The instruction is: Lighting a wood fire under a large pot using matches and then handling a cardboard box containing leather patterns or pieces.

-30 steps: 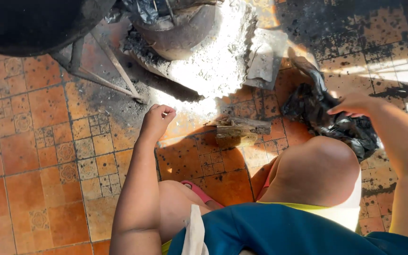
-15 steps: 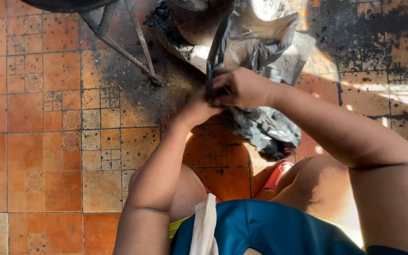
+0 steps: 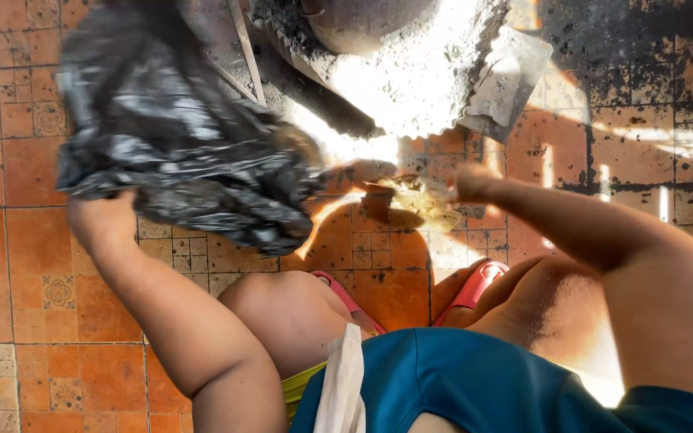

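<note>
My left hand (image 3: 103, 223) grips a crumpled black plastic bag (image 3: 178, 152) from below and holds it up over the orange floor tiles at the left. My right hand (image 3: 473, 184) reaches out to the middle of the floor, fingers curled, and touches a small brownish clump of debris (image 3: 417, 197). Motion blur hides whether the fingers have closed on it. I squat, with my knees and a blue garment at the bottom of the view.
A pale ash pile (image 3: 431, 80) lies ahead under a dark round pot (image 3: 362, 20). A grey flat scrap (image 3: 508, 80) rests on the ash's right edge. Thin metal stand legs (image 3: 244, 48) slant nearby. Soot blackens tiles (image 3: 643, 80) at the top right. A pink sandal (image 3: 483, 281) is on my foot.
Both hands held the black bag in front of me. Now the left hand alone has swung it up to the left, and the right hand has let go and reached down to the debris.
</note>
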